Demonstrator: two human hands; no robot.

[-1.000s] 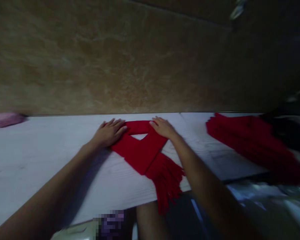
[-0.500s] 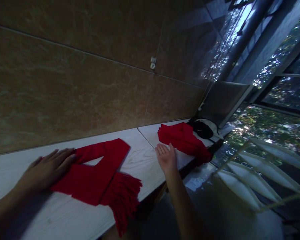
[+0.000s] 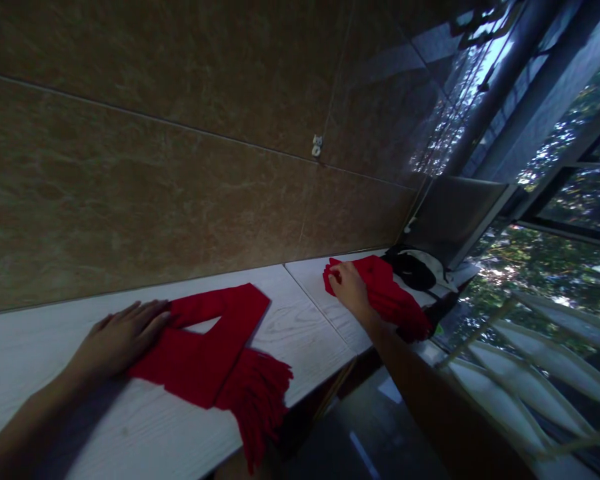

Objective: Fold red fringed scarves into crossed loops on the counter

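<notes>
Two red scarves on white wood-grain counter [image 3: 300, 327] below brown tiled wall [image 3: 180, 167]. Left hand [image 3: 117, 340] flat, fingers together, pressing left edge of folded red scarf [image 3: 205, 350]; fringe [image 3: 257, 407] hangs over counter's front edge. Right hand [image 3: 349, 285] well apart, fingers curled onto near end of second red scarf [image 3: 390, 297]; firm pinch or not, cannot tell. Black-and-white cloth [image 3: 417, 267] just beyond. Window [image 3: 555, 200] far right.
</notes>
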